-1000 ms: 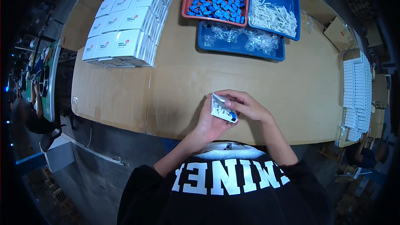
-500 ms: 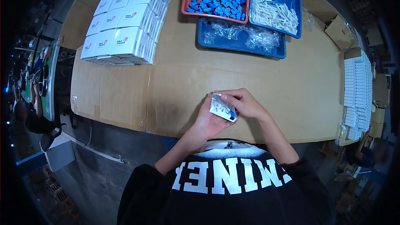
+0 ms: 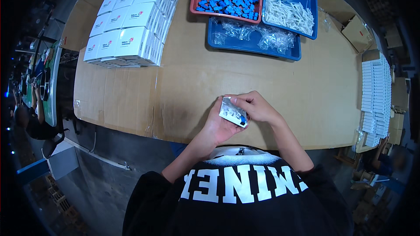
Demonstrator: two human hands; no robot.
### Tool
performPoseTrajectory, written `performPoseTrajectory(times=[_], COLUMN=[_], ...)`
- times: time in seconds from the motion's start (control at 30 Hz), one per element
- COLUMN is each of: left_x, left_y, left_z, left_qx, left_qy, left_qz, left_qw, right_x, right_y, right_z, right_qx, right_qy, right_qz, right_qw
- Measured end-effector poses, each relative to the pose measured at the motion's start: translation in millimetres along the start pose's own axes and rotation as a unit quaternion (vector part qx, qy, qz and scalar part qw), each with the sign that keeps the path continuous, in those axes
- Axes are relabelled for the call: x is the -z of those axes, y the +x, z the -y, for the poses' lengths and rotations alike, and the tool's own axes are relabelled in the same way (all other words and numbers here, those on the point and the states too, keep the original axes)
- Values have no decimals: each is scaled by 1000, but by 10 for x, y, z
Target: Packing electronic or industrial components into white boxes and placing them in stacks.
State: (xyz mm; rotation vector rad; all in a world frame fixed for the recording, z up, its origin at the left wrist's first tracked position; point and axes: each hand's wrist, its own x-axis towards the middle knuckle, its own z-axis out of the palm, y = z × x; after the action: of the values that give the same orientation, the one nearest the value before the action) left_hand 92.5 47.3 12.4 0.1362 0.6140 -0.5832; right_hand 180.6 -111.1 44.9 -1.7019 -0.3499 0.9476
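A small, shallow white box (image 3: 226,115) sits tilted in my left hand (image 3: 217,126), which cradles it from below and along its left side. Clear plastic, small white pieces and a blue piece (image 3: 243,120) show inside the box. My right hand (image 3: 259,107) curves over the box's far right edge, its thumb and fingers pressing at the plastic. Whether those fingers pinch the plastic or the box wall is hard to see. Both hands are above the near edge of the cardboard-covered table (image 3: 188,91).
At the far left rises a stack of white boxes (image 3: 131,41). Far back lie a red tray (image 3: 192,4) of blue pieces, a blue tray (image 3: 313,0) of white sticks and a lower blue tray (image 3: 245,52) of clear bags. Thin white boxes (image 3: 374,96) are piled at right. Other people work both sides.
Both hands stay nearly in place around the box. The right thumb has shifted very slightly left over the plastic, and the view has moved a little.
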Motion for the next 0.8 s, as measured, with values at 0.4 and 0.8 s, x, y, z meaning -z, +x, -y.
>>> performPoseTrajectory(times=[0.4, 0.8], left_x=[-10, -173], left_y=[-11, -167], left_z=[16, 126], left_qx=[-5, -86], left_qy=[16, 78], left_qz=[-18, 4], left_qw=[1000, 993], right_x=[9, -161], right_y=[28, -309], right_z=[36, -76], right_qx=[-4, 181], right_qy=[-40, -41], right_qz=[24, -17], right_qw=[999, 983])
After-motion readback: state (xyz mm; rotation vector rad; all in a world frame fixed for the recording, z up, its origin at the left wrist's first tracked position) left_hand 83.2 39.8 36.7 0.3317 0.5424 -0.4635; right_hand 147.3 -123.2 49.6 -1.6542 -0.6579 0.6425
